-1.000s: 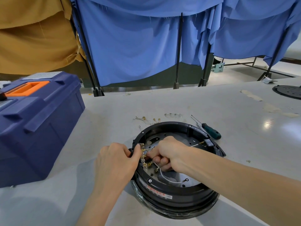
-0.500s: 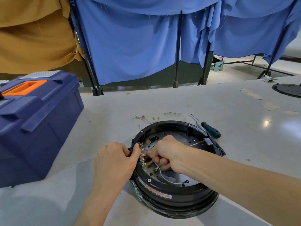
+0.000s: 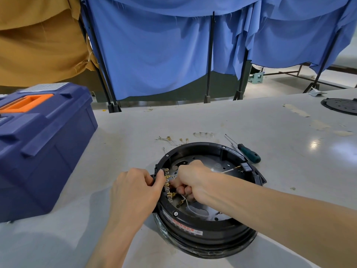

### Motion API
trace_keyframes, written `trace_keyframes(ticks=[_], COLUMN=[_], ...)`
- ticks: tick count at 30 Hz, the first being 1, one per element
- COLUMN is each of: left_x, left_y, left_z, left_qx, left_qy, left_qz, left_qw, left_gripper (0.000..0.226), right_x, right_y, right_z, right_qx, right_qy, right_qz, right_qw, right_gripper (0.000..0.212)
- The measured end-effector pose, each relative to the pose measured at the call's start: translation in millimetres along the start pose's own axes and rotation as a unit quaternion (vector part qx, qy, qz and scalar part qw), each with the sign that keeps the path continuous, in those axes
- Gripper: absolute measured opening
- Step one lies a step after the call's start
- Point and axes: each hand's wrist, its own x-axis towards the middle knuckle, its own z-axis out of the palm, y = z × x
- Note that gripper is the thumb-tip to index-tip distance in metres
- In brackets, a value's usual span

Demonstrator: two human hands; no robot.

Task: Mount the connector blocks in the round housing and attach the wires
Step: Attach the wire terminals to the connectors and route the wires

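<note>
A round black housing (image 3: 208, 227) lies open side up on the grey table. A connector block (image 3: 168, 190) with brass terminals sits along its inner left wall. My left hand (image 3: 135, 190) grips the housing's left rim, thumb by the block's upper end. My right hand (image 3: 193, 180) reaches inside with curled fingers and pinches a white wire (image 3: 190, 207) at the terminals. Its fingertips are partly hidden. Another white wire (image 3: 229, 170) runs to a small black part (image 3: 246, 168) at the right wall.
A large blue toolbox (image 3: 42, 144) with an orange handle stands at the left. A green-handled screwdriver (image 3: 248, 152) lies behind the housing on the right. Loose wires with brass terminals (image 3: 172, 140) lie behind it. A black round lid (image 3: 342, 106) sits far right.
Both hands keep their places at the block. The loose end of the white wire in the housing has shifted slightly. The camera has dipped a little.
</note>
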Motion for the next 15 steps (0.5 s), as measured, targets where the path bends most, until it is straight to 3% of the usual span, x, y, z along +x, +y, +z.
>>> trace_keyframes(ticks=[8, 15], left_x=[0, 0], left_y=[-1, -2], left_z=[3, 1], left_qx=[-0.012, -0.014], left_qy=[-0.008, -0.002], left_qz=[0.004, 0.002], left_qw=[1.0, 1.0], left_gripper=[0.053, 0.056], right_x=[3, 7], right_y=[-2, 5], right_z=[4, -10], right_qx=[0.002, 0.05], right_qy=[0.028, -0.06], right_qz=[-0.021, 0.005], right_qw=[0.999, 0.997], right_gripper=[0.022, 0.016])
